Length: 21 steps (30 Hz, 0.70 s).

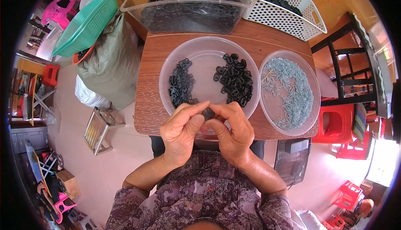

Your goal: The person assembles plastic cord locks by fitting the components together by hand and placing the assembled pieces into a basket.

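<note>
My left hand (178, 130) and my right hand (232, 133) meet over the near rim of a round clear plastic tub (209, 42). Between their fingertips they pinch a small dark plastic piece (207, 113), partly covered by fingers. Inside the tub lie two heaps: flat black plastic pieces (180, 83) on the left, and rounder black pieces with holes (237, 79) on the right. Right of the tub, a shallow oval clear tray (316, 86) holds many thin bluish-grey metal pins or screws (298, 98); which kind is too small to tell.
On the table's (146, 88) far side stand a large clear bin (188, 15) of black pieces and a white perforated basket (288, 23). A full sack (108, 63) and a green basket (87, 23) are at left. Red stools (334, 123) stand at right.
</note>
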Tool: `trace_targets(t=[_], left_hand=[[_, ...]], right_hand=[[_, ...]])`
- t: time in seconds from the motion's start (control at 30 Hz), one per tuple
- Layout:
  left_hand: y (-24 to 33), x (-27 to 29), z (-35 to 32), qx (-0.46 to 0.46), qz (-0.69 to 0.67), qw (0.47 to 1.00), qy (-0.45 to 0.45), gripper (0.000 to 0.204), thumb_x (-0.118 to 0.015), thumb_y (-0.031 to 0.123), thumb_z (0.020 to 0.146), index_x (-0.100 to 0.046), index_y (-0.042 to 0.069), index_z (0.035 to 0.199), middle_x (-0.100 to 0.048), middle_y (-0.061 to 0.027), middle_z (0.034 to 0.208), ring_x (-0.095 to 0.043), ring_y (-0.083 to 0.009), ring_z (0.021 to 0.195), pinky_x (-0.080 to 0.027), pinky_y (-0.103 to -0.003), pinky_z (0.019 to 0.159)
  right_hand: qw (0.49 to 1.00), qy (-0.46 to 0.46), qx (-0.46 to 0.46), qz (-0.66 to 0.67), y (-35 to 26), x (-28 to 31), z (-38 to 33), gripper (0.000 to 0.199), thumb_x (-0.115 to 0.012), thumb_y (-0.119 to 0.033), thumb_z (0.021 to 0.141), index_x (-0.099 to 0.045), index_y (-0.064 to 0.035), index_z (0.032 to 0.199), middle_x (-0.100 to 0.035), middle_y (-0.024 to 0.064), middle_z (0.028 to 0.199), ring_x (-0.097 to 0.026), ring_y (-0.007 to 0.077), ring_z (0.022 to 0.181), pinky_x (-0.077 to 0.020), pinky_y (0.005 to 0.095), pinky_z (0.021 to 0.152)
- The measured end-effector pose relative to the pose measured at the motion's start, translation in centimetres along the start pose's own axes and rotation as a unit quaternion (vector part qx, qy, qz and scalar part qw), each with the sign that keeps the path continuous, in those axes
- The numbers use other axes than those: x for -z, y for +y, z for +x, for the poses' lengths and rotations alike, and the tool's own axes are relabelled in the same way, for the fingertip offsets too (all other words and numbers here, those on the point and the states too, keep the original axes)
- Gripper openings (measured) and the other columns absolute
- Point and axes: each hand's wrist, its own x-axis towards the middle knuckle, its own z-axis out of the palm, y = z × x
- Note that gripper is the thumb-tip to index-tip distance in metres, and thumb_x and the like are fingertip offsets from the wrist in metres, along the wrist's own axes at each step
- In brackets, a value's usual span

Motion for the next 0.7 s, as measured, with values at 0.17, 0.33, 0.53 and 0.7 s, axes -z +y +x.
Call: trace_targets(t=[0.17,0.33,0.53,0.7], left_hand=[[-0.4,0.0,0.1,-0.058,0.052,0.997,-0.003,0.023,-0.058,0.006,0.089,-0.061,-0.004,0.109,-0.053,-0.0032,0.085,-0.052,-0.0075,0.066,-0.043,-0.019,0.057],[-0.9,-0.2,0.0,-0.068,0.064,0.995,0.017,0.020,-0.057,0.006,0.089,-0.061,-0.003,0.106,-0.053,-0.0024,0.083,-0.051,-0.0068,0.065,-0.042,-0.019,0.056],[-1.5,-0.6,-0.2,-0.129,0.103,0.986,0.038,0.018,-0.056,0.005,0.090,-0.061,-0.003,0.104,-0.053,-0.0027,0.081,-0.049,-0.0063,0.061,-0.041,-0.019,0.054],[-2.3,-1.0,0.0,-0.166,0.104,0.979,0.066,0.016,-0.057,0.006,0.089,-0.061,-0.004,0.101,-0.053,-0.0035,0.081,-0.049,-0.0064,0.060,-0.040,-0.019,0.053]], right_hand=[[1.000,0.016,-0.007,-0.003,-0.2,-0.3,-0.2,0.031,-0.067,0.003,0.071,-0.060,0.0029,0.101,-0.059,0.0099,0.082,-0.054,0.0188,0.066,-0.0441,0.0277,0.059],[0.998,0.034,0.025,-0.038,-0.3,-0.7,-0.1,0.027,-0.067,0.002,0.075,-0.060,0.0029,0.101,-0.058,0.0082,0.081,-0.051,0.0153,0.063,-0.0421,0.0251,0.056],[0.998,0.028,0.038,-0.045,-0.1,-0.9,-0.3,0.034,-0.063,0.007,0.069,-0.056,0.0027,0.102,-0.058,0.0146,0.085,-0.054,0.0298,0.071,-0.0445,0.0360,0.062],[0.993,0.061,0.069,-0.073,-0.1,-1.5,0.1,0.021,-0.061,0.004,0.077,-0.059,0.0030,0.098,-0.057,0.0102,0.081,-0.050,0.0237,0.066,-0.0423,0.0310,0.059]])
